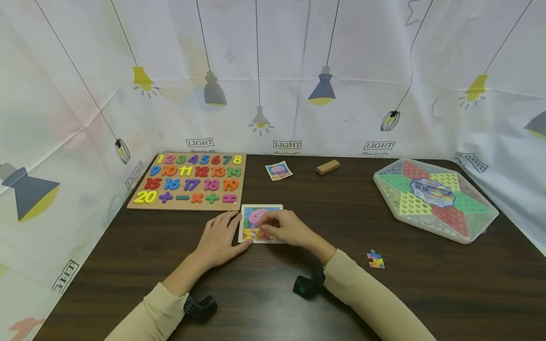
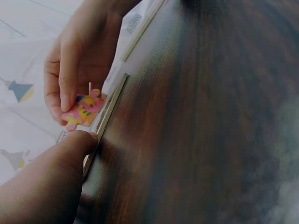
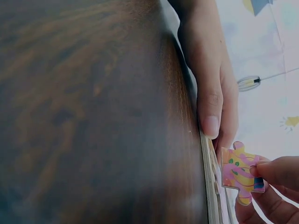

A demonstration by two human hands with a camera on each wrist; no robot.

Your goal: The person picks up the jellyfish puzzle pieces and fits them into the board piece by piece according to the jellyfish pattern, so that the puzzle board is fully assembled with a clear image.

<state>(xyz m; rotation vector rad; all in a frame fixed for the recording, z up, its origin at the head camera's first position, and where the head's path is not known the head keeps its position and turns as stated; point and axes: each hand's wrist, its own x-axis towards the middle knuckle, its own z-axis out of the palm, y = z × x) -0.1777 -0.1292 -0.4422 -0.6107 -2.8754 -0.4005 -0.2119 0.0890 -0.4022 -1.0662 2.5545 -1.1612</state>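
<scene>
A pink-and-yellow jigsaw piece [image 3: 239, 172] is pinched between the thumb and fingers of my right hand [image 1: 287, 228], just above the puzzle board [image 1: 276, 207]. This small board has a light border and a pink cartoon picture, partly hidden by that hand. My left hand [image 1: 219, 238] rests at the board's left side, fingers extended, with its thumb [image 2: 79, 140] touching the near edge. In the left wrist view the held jigsaw piece [image 2: 85, 110] is tilted and apart from the board. A loose blue-and-yellow jigsaw piece [image 1: 376, 259] lies on the table to the right.
Behind my left hand lies a wooden number board [image 1: 187, 207]. A small picture card [image 1: 279, 171] and a wooden block [image 1: 328, 166] are at the back. At the right stands a hexagonal clear game box [image 1: 435, 199]. White printed cloth [image 1: 281, 57] rises behind the dark table [image 1: 273, 293].
</scene>
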